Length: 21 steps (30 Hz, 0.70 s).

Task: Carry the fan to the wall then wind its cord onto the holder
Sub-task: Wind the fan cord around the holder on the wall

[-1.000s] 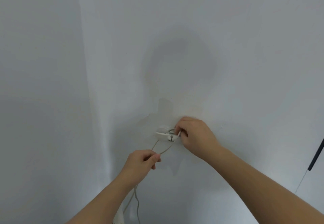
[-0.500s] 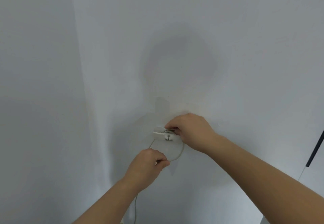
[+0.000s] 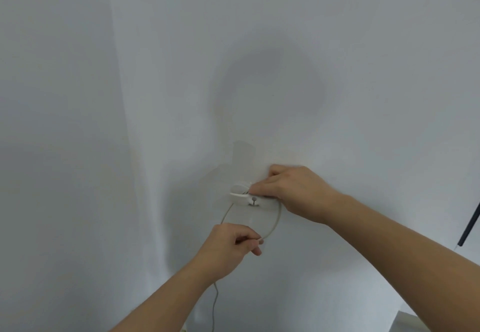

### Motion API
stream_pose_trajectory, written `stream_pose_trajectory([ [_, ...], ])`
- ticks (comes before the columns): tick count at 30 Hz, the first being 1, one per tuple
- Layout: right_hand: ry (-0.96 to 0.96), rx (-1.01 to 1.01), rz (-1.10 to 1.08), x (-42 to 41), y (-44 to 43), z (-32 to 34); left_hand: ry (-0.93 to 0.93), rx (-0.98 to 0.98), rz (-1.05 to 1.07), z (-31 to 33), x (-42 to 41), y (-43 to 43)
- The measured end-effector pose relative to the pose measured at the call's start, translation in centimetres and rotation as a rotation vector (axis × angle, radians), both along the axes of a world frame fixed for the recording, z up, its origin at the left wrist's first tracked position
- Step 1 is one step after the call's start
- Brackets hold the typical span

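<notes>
Left hand [image 3: 231, 243] pinches the cord [image 3: 275, 224] loop just below the wall holder [image 3: 250, 198], right hand [image 3: 293, 191] grips cord at the holder, nearer it.

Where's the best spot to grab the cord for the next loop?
Probably the slack cord hanging below the left hand, pinched from the side: it dangles free there, while the loop above is already caught on the holder.

Plain indoor room, white wall [image 3: 337, 46] corner
</notes>
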State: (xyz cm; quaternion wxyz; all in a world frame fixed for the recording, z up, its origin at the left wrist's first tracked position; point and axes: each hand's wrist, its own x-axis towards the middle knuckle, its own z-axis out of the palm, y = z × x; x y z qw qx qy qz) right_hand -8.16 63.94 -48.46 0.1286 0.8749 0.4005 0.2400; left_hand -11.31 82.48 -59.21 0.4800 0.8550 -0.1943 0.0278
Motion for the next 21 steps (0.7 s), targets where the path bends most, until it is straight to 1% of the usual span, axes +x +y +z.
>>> stream_pose_trajectory([
  [2, -0.007, -0.022, 0.004, 0.2, -0.2, 0.0, 0.005, -0.01, 0.003, 0.1, 0.1, -0.1],
  [8, 0.009, -0.086, 0.068, 0.4, -0.5, 0.6, -0.063, 0.052, 0.07, 0.0, 0.4, -0.1],
  [14, 0.01, -0.13, 0.081, 0.7, -0.6, 0.8, -0.031, -0.002, 0.087, 0.3, 0.4, -0.9],
  [21, 0.009, -0.135, 0.067, 0.9, -0.6, 0.8, -0.001, 0.054, 0.247, 0.6, 0.9, -1.1],
])
